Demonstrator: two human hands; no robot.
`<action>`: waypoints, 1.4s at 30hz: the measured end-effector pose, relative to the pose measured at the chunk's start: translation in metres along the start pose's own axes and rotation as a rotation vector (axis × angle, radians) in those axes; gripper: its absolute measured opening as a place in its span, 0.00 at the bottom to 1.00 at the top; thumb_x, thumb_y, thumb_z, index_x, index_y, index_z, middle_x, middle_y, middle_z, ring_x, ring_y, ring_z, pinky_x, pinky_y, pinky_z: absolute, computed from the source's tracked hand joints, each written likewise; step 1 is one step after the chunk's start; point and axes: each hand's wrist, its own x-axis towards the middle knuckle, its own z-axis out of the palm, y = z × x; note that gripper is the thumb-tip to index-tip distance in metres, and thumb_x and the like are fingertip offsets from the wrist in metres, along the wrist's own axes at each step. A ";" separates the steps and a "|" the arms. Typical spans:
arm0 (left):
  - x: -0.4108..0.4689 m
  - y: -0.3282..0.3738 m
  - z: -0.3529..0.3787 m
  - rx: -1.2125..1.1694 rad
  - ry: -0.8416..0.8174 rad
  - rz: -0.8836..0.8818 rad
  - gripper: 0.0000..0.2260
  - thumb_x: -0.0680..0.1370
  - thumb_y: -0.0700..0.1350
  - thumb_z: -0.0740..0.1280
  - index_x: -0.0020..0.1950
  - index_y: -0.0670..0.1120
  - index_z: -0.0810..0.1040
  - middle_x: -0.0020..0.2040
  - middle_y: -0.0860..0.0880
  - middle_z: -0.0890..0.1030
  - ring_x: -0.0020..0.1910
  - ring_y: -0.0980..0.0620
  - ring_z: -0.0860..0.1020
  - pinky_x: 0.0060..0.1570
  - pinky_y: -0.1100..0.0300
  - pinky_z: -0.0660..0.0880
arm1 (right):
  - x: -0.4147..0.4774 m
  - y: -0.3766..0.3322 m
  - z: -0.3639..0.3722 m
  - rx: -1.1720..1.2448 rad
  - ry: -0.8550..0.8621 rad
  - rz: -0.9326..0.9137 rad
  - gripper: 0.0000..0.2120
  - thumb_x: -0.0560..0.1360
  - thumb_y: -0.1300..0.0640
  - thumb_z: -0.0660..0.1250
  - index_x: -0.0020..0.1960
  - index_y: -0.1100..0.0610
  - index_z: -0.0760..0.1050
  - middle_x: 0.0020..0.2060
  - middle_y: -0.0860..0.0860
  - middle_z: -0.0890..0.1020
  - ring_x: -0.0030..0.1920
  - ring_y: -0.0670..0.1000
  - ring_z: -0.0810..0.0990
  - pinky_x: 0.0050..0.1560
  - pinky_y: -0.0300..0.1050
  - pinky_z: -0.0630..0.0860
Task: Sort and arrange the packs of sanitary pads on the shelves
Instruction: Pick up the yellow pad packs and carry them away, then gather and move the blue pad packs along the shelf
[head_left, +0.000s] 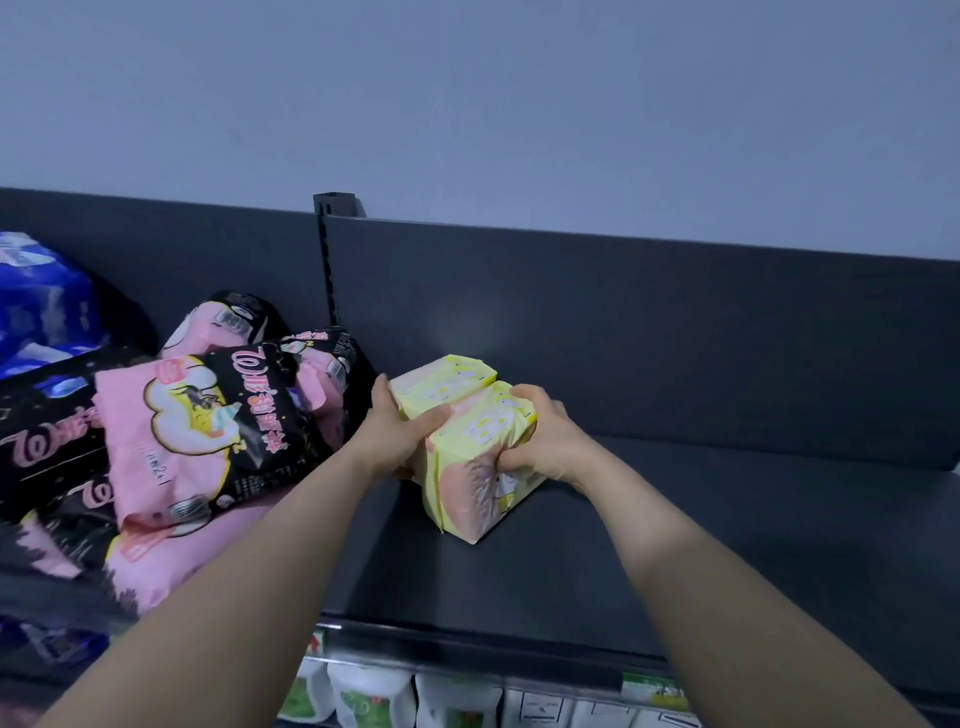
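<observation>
Head view: two bare arms reach forward onto a dark shelf (727, 519). On it, two packs of pads stand pressed side by side near the left end of this bay. The rear yellow pack (441, 382) sits closer to the back panel (623, 338), and the front yellow pack (483, 467) is touching it, with its pink end face turned toward the camera.

The left hand (400, 436) wraps the left side of the rear pack, its thumb lying over the seam where the two meet. The fingertips and that side of the pack are hidden behind the hand. The right hand (545, 441) clasps the right side of the front pack with fingers curled into the wrapper, which dents under them. The print on both packs is too blurred to read.

To the left, past the slotted post (332, 260), lies a loose pile of pink and black packs (208, 431), overlapping one another and cut off by the frame's left edge. A blue pack (41, 306) behind them is partly covered and also cropped.

Below the shelf's front lip, white bottles (374, 696) show only their tops. Their labels cannot be made out.
</observation>
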 end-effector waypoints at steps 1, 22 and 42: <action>0.008 0.000 -0.001 0.050 0.009 -0.012 0.57 0.61 0.67 0.75 0.76 0.60 0.38 0.73 0.50 0.64 0.62 0.39 0.75 0.39 0.42 0.81 | 0.004 0.000 0.000 -0.021 0.000 0.011 0.40 0.67 0.61 0.72 0.72 0.42 0.58 0.62 0.49 0.61 0.46 0.39 0.71 0.36 0.36 0.71; -0.029 0.042 -0.009 0.663 0.038 0.505 0.21 0.79 0.53 0.62 0.69 0.46 0.72 0.69 0.46 0.73 0.66 0.43 0.71 0.63 0.49 0.70 | -0.044 -0.028 0.027 -0.427 0.336 -0.075 0.35 0.70 0.40 0.71 0.73 0.46 0.64 0.71 0.48 0.64 0.70 0.53 0.63 0.71 0.53 0.61; -0.247 0.024 0.170 0.733 -0.604 1.097 0.19 0.80 0.53 0.60 0.69 0.47 0.71 0.64 0.46 0.75 0.61 0.43 0.73 0.56 0.52 0.70 | -0.376 0.038 -0.030 -0.756 0.823 0.544 0.28 0.77 0.45 0.63 0.75 0.50 0.62 0.72 0.49 0.69 0.72 0.52 0.64 0.73 0.56 0.56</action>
